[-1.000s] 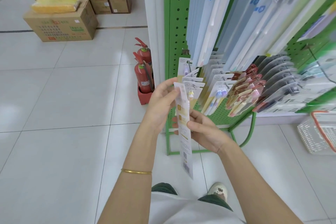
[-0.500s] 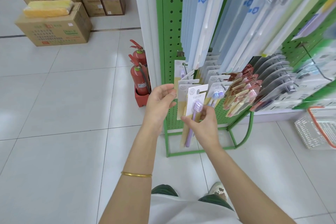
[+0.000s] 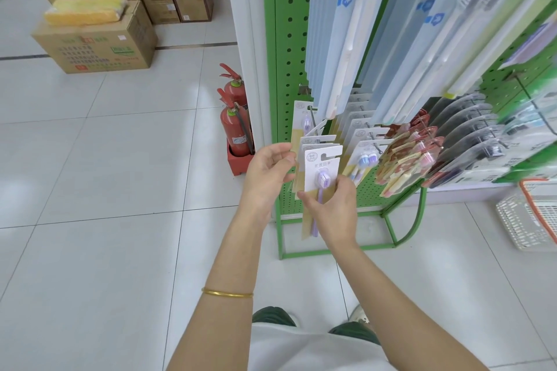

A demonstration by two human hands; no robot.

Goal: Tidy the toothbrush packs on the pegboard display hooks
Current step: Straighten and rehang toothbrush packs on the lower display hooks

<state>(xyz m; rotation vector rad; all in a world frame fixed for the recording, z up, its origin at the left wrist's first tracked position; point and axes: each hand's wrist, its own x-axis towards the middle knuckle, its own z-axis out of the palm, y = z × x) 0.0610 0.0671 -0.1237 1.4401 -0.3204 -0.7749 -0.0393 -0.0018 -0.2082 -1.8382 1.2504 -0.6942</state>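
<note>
A white-and-tan toothbrush pack with a purple brush faces me in front of the green pegboard. My right hand pinches its lower part between thumb and fingers. Just behind it, several like packs hang on the lowest left hook. My left hand touches their left edge, thumb and fingers curled round them. More packs with blue and purple brushes hang on the neighbouring hook. Long pale blue packs hang above.
Two red fire extinguishers stand on the floor left of the rack. Cardboard boxes are stacked at the back left. A white basket with an orange handle sits on the floor at the right. Red and dark packs hang further right.
The pack has turned from edge-on to face me and has risen level with the hook's hanging packs. My right hand now holds it lower down. My left hand has gone to the hanging packs.
</note>
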